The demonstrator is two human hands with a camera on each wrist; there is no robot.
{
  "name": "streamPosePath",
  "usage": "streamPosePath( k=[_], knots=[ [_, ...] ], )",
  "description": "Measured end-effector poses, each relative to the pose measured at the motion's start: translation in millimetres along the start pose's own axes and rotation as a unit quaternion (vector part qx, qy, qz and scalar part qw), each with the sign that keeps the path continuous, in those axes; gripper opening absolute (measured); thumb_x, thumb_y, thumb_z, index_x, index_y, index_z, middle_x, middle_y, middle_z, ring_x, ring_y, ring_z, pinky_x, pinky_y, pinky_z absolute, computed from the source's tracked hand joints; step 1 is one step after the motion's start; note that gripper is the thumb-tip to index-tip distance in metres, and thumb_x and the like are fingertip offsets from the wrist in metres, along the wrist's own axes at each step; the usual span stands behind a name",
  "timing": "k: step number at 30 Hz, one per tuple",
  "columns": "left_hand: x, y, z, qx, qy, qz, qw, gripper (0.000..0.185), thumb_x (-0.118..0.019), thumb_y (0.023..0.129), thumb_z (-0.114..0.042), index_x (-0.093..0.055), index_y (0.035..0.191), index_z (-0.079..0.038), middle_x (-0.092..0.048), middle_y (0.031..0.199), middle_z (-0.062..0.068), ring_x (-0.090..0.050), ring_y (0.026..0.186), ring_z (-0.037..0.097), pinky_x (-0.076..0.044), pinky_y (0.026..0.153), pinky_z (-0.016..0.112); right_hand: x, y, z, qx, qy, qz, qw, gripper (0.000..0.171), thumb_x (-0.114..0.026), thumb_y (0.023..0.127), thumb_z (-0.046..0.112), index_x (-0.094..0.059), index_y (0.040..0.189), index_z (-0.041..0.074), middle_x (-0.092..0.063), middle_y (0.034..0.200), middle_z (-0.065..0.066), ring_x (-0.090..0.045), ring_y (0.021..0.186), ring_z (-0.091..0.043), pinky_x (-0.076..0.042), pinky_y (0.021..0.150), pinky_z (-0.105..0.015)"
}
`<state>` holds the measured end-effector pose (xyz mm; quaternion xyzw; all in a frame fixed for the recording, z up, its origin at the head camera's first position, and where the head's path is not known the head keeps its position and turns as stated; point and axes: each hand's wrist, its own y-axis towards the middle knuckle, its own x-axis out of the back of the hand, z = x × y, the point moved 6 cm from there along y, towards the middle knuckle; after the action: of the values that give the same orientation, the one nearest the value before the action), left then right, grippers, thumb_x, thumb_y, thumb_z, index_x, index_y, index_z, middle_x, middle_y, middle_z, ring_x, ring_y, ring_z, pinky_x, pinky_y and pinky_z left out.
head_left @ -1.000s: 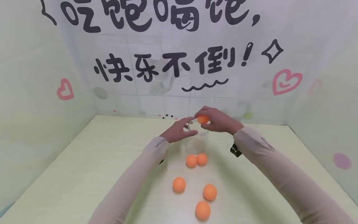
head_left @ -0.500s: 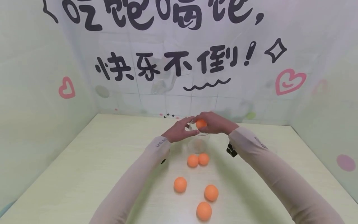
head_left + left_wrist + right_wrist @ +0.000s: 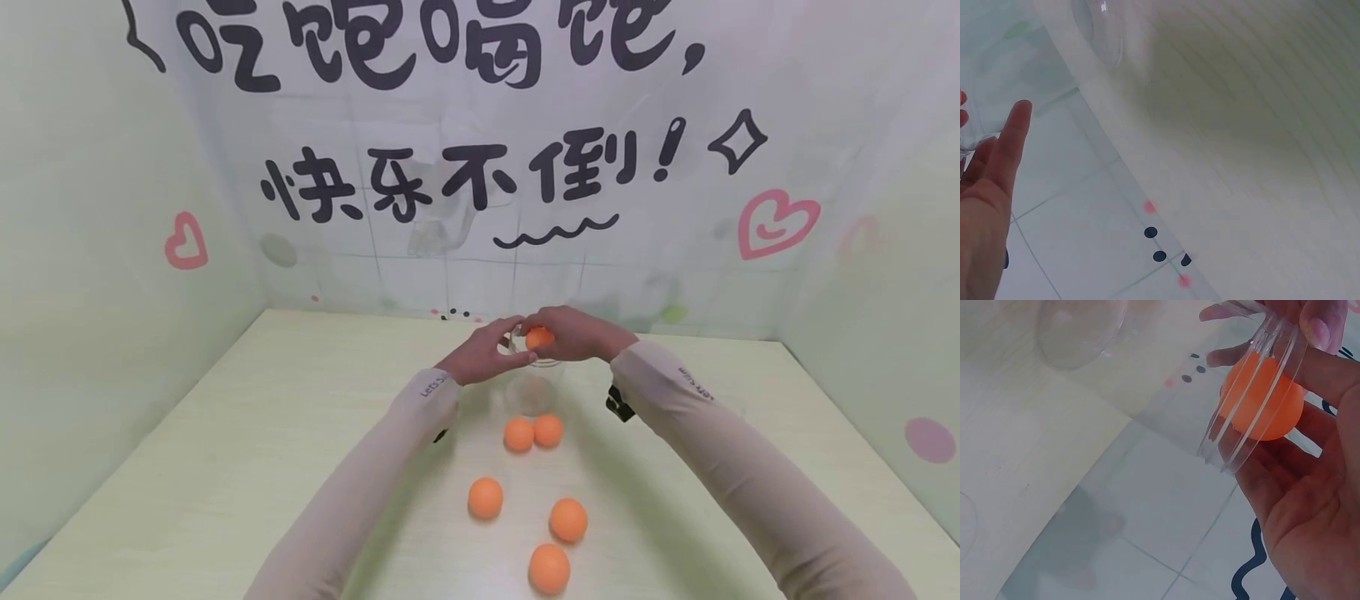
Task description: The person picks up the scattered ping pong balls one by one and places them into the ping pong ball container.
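A clear jar with a ridged neck stands upright on the table. My left hand holds the jar at its neck, thumb in front and fingers behind. My right hand grips an orange ping-pong ball at the jar's mouth. In the right wrist view the orange ball sits at the ridged neck, partly inside, with my right fingers around it. The left wrist view shows my left hand at the edge, one finger extended, and the jar's base.
Two orange balls touch each other just in front of the jar. Nearer on the table lie a single ball and a pair of balls. A printed white sheet hangs behind the table.
My right hand has lowered with the orange ball from above the jar's rim into its mouth, shifting slightly left. My left hand stays at the jar's neck.
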<state>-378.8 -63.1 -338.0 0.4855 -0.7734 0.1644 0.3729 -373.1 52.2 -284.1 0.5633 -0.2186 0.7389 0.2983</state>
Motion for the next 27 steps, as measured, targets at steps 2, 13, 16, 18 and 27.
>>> streamPosePath(
  k=[2,13,16,18,27],
  knots=[
    [0.5,-0.8,-1.3,0.0,0.0,0.002,1.0,0.067,-0.062,0.09,-0.039,-0.036,0.146,-0.015,-0.043,0.146,0.005,-0.052,0.119,0.027,-0.048,0.095,0.041,-0.3,0.0,-0.1,-0.005,0.002,0.002,1.0,0.032,-0.067,0.086,0.014,-0.065,0.118,0.006,-0.064,0.105,-0.009,-0.056,0.09,-0.021,-0.046,0.084,-0.034],
    [0.9,0.0,-1.6,-0.003,0.004,0.002,1.0,0.065,-0.062,0.091,-0.039,-0.037,0.145,-0.015,-0.044,0.145,0.006,-0.053,0.119,0.027,-0.047,0.097,0.041,-1.5,-0.1,1.1,0.013,-0.001,0.011,1.0,0.029,-0.063,0.089,0.012,-0.064,0.117,0.004,-0.065,0.115,-0.013,-0.06,0.103,-0.032,-0.049,0.09,-0.041],
    [0.3,1.0,0.2,0.002,0.003,0.001,1.0,0.065,-0.061,0.091,-0.04,-0.036,0.146,-0.016,-0.044,0.145,0.005,-0.052,0.12,0.026,-0.047,0.096,0.042,-1.4,-0.8,1.3,0.019,-0.003,0.007,1.0,0.028,-0.063,0.089,0.012,-0.065,0.116,0.004,-0.065,0.114,-0.012,-0.061,0.102,-0.031,-0.05,0.09,-0.04],
    [0.2,1.7,1.1,0.002,0.002,0.0,1.0,0.065,-0.061,0.091,-0.041,-0.036,0.146,-0.017,-0.044,0.145,0.004,-0.053,0.12,0.026,-0.047,0.096,0.042,-1.3,-0.8,1.9,0.023,-0.003,0.006,1.0,0.028,-0.063,0.089,0.012,-0.065,0.116,0.004,-0.065,0.114,-0.012,-0.061,0.102,-0.031,-0.05,0.09,-0.04],
    [0.2,1.6,-0.2,-0.006,0.006,-0.003,1.0,0.062,-0.061,0.092,-0.039,-0.037,0.145,-0.017,-0.045,0.143,0.006,-0.053,0.119,0.027,-0.047,0.096,0.042,-1.6,-1.4,4.8,0.037,-0.012,0.003,0.999,0.024,-0.063,0.089,0.009,-0.066,0.112,0.002,-0.066,0.109,-0.014,-0.063,0.098,-0.028,-0.051,0.088,-0.039]
  ],
)
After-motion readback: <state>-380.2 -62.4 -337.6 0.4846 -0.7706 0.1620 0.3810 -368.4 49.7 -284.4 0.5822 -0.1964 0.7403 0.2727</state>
